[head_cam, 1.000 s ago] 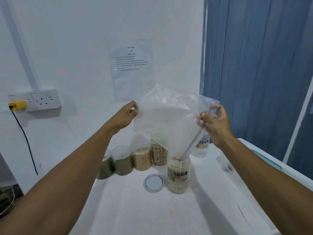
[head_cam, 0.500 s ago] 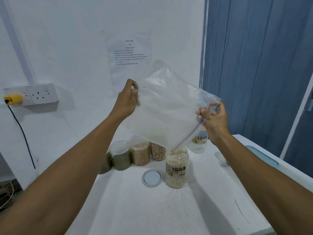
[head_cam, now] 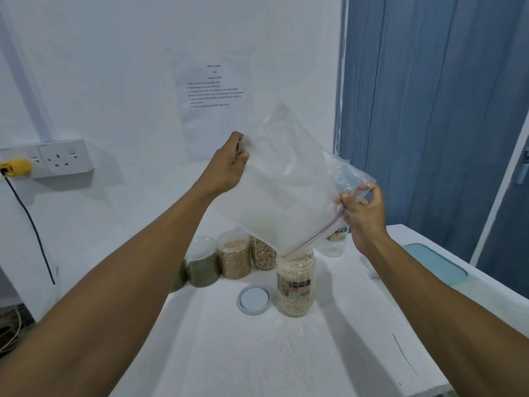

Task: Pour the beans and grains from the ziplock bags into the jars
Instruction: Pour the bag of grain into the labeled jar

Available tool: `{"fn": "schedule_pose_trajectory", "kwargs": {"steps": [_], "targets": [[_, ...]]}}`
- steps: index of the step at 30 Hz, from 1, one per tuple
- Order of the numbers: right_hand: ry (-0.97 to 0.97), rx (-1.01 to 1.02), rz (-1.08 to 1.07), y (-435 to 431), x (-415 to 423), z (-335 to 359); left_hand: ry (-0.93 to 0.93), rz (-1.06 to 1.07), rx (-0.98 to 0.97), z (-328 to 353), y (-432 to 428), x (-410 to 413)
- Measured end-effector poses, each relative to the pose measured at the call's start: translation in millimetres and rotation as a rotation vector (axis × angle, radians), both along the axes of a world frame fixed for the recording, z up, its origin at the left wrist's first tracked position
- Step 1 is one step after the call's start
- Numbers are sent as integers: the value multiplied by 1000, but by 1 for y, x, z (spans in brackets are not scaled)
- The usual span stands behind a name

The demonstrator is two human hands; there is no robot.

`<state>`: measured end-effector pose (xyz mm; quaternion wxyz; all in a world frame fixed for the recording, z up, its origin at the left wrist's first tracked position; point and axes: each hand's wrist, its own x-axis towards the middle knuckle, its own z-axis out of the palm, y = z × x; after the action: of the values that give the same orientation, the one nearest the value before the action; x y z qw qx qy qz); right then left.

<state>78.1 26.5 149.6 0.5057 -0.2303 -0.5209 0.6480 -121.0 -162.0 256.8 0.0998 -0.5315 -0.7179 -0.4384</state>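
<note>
A clear ziplock bag (head_cam: 289,184) hangs tilted above the table, looking empty, its red zip edge pointing down. My left hand (head_cam: 229,164) pinches the bag's upper left corner. My right hand (head_cam: 362,209) pinches the zip edge on the right. The bag's lowest corner sits at the mouth of an open jar (head_cam: 295,285) filled to the top with pale grains. The jar's grey lid (head_cam: 254,300) lies flat on the table just left of it.
Three filled jars (head_cam: 234,255) stand in a row against the wall behind the open jar, and another jar (head_cam: 333,243) stands behind the bag on the right. A light blue lidded container (head_cam: 435,263) lies at the right. A wall socket (head_cam: 64,159) holds a yellow plug.
My left hand has lifted its corner of the bag higher, tipping the bag more steeply. The zip corner stays at the jar mouth. My right hand has barely moved.
</note>
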Motion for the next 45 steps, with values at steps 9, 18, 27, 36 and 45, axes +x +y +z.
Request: {"fn": "schedule_pose_trajectory", "kwargs": {"steps": [9, 18, 27, 36, 45], "targets": [[-18, 35, -36, 4, -1, 2, -86, -10, 24, -2, 2, -3], [25, 26, -31, 4, 2, 12, 198, 157, -554, -18, 2, -15], [59, 18, -2, 0, -1, 16, 165, 130, -473, -9, 1, -23], [38, 32, -42, -3, 3, 16, 163, 94, -401, -20, 4, -11], [-2, 37, -44, -5, 2, 14, 97, 130, -406, -29, 1, -10]]}}
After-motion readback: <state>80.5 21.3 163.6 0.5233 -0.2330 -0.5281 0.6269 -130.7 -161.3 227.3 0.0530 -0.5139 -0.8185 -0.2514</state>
